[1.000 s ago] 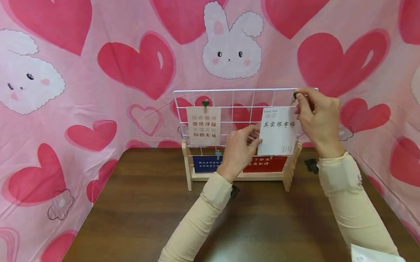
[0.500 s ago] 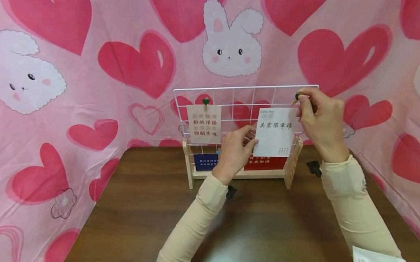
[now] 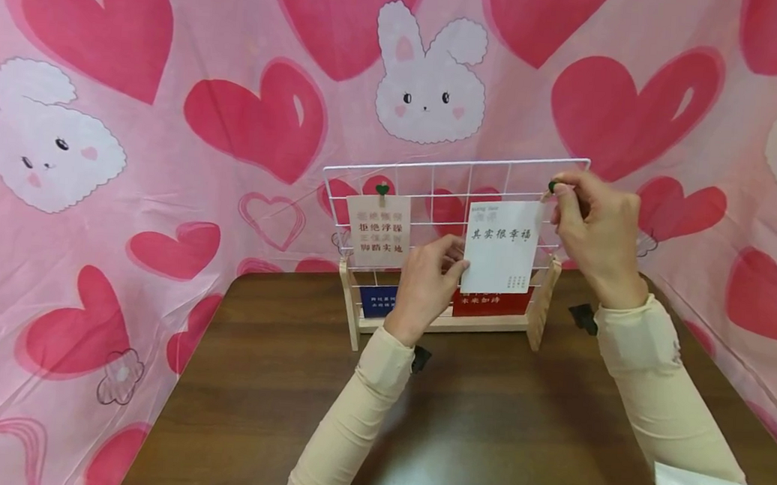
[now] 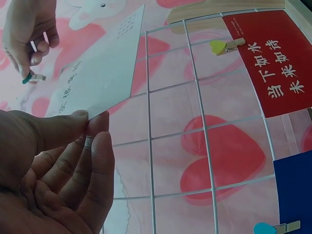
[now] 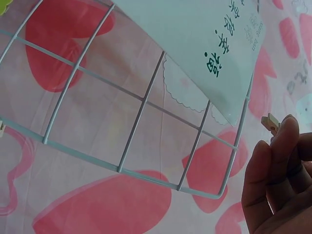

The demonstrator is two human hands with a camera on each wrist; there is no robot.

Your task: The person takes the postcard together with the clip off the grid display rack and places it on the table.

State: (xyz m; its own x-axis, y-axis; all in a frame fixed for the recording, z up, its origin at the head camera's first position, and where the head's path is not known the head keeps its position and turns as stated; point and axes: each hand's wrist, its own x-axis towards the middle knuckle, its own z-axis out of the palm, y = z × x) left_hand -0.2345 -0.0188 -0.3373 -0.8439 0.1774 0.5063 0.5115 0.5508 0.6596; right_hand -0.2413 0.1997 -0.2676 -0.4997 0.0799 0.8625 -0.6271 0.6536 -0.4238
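My left hand [image 3: 428,283] pinches a white card [image 3: 502,247] with Chinese writing between thumb and fingers at its left edge, as the left wrist view shows. The card is in front of the right half of a white wire grid stand [image 3: 458,164]. A small wooden clothespin [image 5: 269,125] with a green heart [image 3: 552,186] is pinched in my right hand [image 3: 599,235], beside the grid's upper right corner. In the right wrist view, a gap separates the clothespin from the card.
A beige card [image 3: 377,230] hangs from a green-heart clothespin [image 3: 382,189] at the grid's left. Lower down are a red card [image 4: 273,63] with a yellow-heart clip [image 4: 219,47] and a blue card [image 3: 376,302]. The stand's wooden base [image 3: 484,324] rests on a brown table [image 3: 269,399].
My left hand has drawn the white card leftward and slightly down, away from the clothespin. My right hand, still pinching the clothespin, has shifted slightly right and down.
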